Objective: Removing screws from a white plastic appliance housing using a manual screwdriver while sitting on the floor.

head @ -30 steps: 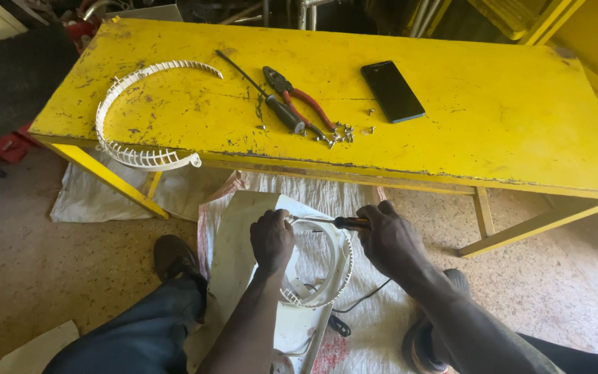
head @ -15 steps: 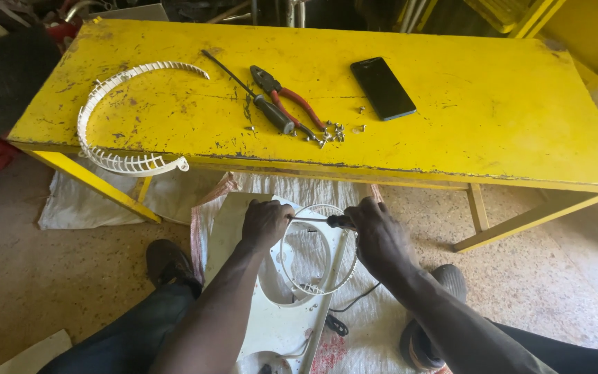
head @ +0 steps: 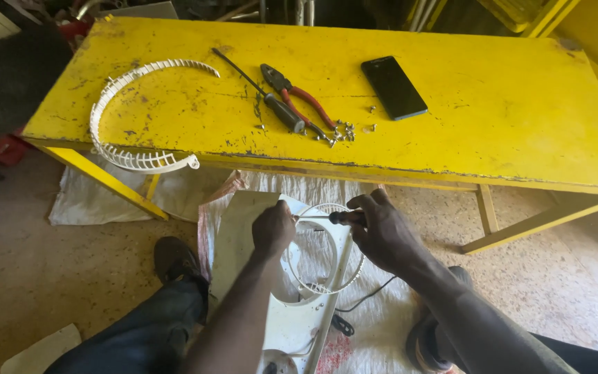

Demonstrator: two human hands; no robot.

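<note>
Fan housing (head: pixel 292 305), white, lies on a sack on the floor below the yellow surface (head: pixel 493 104). Left hand (head: pixel 273 230) grips its rim; right hand (head: pixel 382 232) closed around a screwdriver (head: pixel 333 217). Screw-driving step; next needs the tip kept seated.

single head-worn view, looking steeply down and forward from seated height. near: left hand (head: pixel 273 228) and right hand (head: pixel 382 232) at lower centre. farther: yellow table (head: pixel 506 118) across upper frame. no second view.
</note>
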